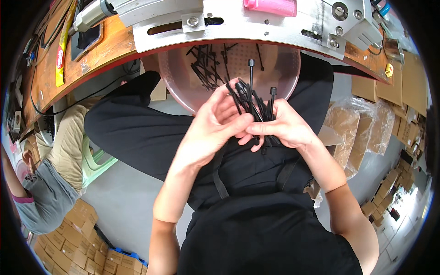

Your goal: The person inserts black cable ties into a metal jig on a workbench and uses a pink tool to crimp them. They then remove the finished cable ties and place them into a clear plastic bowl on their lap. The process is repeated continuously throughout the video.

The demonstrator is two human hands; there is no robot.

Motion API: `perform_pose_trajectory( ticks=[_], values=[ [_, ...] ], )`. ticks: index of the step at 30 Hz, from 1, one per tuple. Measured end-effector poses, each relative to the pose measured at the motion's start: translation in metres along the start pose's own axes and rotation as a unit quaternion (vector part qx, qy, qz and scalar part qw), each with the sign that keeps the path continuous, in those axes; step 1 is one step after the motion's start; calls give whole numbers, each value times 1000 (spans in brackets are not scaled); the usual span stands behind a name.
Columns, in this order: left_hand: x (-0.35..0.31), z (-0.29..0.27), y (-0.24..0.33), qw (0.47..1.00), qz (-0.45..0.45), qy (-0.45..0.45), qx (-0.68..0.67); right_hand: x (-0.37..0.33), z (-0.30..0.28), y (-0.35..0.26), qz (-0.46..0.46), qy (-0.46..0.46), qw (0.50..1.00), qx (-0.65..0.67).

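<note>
Several thin black rods with thicker knobbed heads are gathered between my two hands, above my lap and just in front of the basin. My left hand curves around the bunch from the left, its thumb pressed against the rods. From the right, my right hand grips the same bunch, thumb and fingers closed on it. Some rods stick up past the fingers and a few ends show below them. More such rods lie loose in a translucent pinkish basin, partly hidden under the bench edge.
A silver metal machine plate on a wooden bench spans the far side, with a pink object on it. A seated person is at the left. Cardboard boxes and plastic-wrapped cartons stand on the floor.
</note>
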State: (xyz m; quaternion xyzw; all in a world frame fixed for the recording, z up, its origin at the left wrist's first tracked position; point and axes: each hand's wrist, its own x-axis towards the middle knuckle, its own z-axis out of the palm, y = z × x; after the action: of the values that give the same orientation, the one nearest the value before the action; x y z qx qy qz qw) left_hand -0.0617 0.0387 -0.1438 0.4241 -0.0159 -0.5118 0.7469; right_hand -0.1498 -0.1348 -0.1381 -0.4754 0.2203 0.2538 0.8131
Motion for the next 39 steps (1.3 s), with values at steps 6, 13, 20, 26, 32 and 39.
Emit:
perform_pose_trajectory(
  ticks=[6, 13, 20, 26, 32, 39],
  values=[
    [2, 3, 0, 999, -39, -15, -6, -18, 8, 0, -21, -44, 987, 156],
    [-3, -5, 3, 997, -26, -70, -34, -23, 3, 5, -25, -143, 950, 276],
    [-7, -5, 7, 988, -60, -88, -113, -28, -2, 6, -9, -152, 933, 326],
    [-9, -3, 9, 979, -73, -128, -142, -31, -2, 2, -11, -174, 934, 311],
    [-10, -2, 8, 977, -68, -155, -132, -35, -4, 6, -35, -192, 931, 310],
    [-10, -1, 6, 971, -78, -161, -158, -40, -3, 7, -14, -145, 942, 303]
  ],
)
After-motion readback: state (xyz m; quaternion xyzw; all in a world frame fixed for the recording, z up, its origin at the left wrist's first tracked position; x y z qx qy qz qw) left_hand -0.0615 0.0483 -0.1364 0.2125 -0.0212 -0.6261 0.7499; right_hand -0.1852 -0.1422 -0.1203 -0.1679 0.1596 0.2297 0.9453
